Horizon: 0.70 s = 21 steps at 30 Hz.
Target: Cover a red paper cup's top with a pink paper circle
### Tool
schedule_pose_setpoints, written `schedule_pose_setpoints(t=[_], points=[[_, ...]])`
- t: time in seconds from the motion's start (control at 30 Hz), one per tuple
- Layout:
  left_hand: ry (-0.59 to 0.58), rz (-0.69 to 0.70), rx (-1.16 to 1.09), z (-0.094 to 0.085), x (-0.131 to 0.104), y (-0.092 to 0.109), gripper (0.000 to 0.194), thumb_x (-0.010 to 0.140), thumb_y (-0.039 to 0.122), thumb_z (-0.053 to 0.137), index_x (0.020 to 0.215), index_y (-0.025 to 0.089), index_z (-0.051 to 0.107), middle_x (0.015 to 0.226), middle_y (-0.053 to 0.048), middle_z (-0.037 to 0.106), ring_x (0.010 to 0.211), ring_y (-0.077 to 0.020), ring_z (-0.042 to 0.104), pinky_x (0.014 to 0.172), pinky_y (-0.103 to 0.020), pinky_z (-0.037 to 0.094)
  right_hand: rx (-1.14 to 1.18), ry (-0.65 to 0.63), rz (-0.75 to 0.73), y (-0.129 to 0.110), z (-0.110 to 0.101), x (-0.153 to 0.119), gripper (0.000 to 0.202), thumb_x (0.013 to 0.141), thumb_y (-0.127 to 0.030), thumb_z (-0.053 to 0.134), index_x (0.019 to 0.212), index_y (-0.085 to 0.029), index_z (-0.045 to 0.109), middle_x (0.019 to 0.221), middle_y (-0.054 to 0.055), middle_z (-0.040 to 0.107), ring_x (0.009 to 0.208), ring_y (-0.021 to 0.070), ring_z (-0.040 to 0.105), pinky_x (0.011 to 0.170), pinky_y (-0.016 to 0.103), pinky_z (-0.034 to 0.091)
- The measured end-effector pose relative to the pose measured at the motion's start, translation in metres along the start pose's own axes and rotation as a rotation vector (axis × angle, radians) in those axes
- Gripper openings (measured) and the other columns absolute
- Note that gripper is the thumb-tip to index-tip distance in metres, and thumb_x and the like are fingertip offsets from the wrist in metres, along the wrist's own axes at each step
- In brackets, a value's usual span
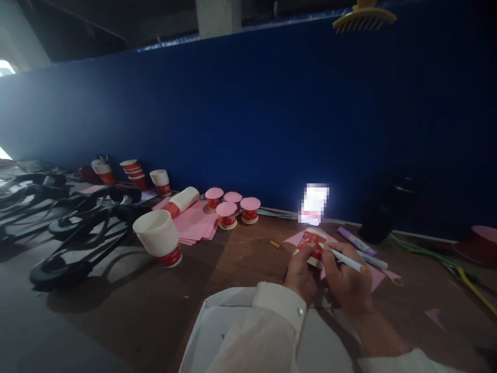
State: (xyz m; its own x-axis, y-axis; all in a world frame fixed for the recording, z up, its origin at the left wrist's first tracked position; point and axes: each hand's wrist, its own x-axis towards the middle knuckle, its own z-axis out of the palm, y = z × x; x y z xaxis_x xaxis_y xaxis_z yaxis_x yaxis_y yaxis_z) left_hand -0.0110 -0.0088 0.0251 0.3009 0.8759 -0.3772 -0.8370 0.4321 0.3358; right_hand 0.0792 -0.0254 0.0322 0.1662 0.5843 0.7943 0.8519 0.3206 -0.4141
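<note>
My left hand (302,277) is closed round a small red and white paper cup piece (313,239) with a printed pattern, held up over pink paper (294,238). In my right hand (351,284) is a white marker pen (347,260), gripped between thumb and fingers, its front end close to the cup piece. Whether the tip touches it is hidden by the fingers. A purple marker (356,241) and another pale marker (373,260) lie just beyond my right hand.
Several short red cups topped with pink discs (250,203) stand near the blue partition (248,114). Leftward are pink sheets (198,223), a stack of white cups (157,233) and black headgear straps (89,238). A bright blurred screen (314,203) and dark bottle (384,212) stand behind my hands.
</note>
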Motion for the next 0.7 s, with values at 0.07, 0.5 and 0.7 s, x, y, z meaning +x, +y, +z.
schedule_pose_setpoints(t=[0.07, 0.5, 0.7], points=[[-0.012, 0.01, -0.006, 0.0, 0.0, 0.0, 0.028, 0.065, 0.029, 0.083, 0.083, 0.014, 0.068, 0.081, -0.007, 0.068, 0.075, -0.0185, 0.065, 0.072, -0.028, 0.054, -0.002, 0.007, -0.015, 0.001, 0.0, 0.0, 0.025, 0.092, -0.041, 0.055, 0.086, -0.021, 0.068, 0.082, 0.007, 0.073, 0.077, 0.0244, 0.067, 0.074, 0.037, 0.048], [-0.16, 0.063, -0.013, 0.001, -0.003, -0.007, 0.039, 0.06, 0.036, 0.087, 0.087, 0.014, 0.069, 0.079, -0.003, 0.064, 0.076, -0.0169, 0.062, 0.08, -0.03, 0.051, 0.117, 0.028, -0.188, -0.012, -0.003, 0.003, 0.018, 0.095, -0.032, 0.059, 0.095, -0.02, 0.072, 0.091, 0.006, 0.077, 0.084, 0.0224, 0.07, 0.08, 0.038, 0.05], [-0.142, 0.072, 0.022, 0.003, -0.003, -0.006, 0.037, 0.058, 0.035, 0.087, 0.084, 0.016, 0.068, 0.08, -0.004, 0.066, 0.084, -0.0213, 0.064, 0.083, -0.033, 0.05, 0.1, 0.016, -0.182, -0.011, -0.003, 0.002, 0.02, 0.096, -0.034, 0.056, 0.094, -0.02, 0.07, 0.091, 0.007, 0.078, 0.084, 0.023, 0.071, 0.081, 0.04, 0.049]])
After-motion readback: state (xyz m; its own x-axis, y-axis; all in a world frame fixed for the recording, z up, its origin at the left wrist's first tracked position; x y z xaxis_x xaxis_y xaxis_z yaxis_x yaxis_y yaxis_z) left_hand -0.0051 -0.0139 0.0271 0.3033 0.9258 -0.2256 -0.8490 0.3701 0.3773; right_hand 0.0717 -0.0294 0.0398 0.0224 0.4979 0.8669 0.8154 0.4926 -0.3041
